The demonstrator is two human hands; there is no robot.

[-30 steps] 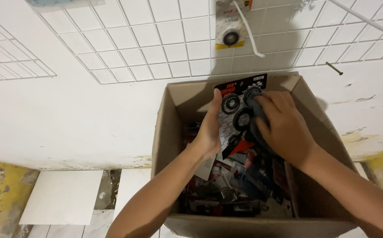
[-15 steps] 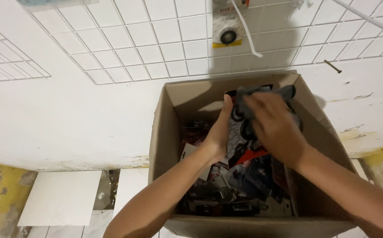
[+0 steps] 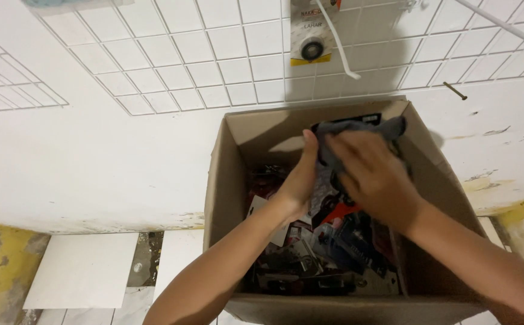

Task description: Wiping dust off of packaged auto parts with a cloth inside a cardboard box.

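Above the open cardboard box point(image 3: 226, 198), the left hand point(image 3: 301, 174) holds a carded pack point(image 3: 328, 192) upright — the right hand point(image 3: 373, 174) presses a grey cloth point(image 3: 358, 127) on it, probably mid-wipe; many packs point(image 3: 334, 259) remain inside.

flat carded blister package, black and red with clear plastic front point(image 3: 328, 192) | standing upright, being gripped at its edges | grey cloth point(image 3: 358, 129) draping over its top | sitting above open brown cardboard box point(image 3: 226, 180)

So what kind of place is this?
Probably a small parts shop or its stockroom: a white wire display grid with a hanging packaged part, and a cardboard box full of packets.
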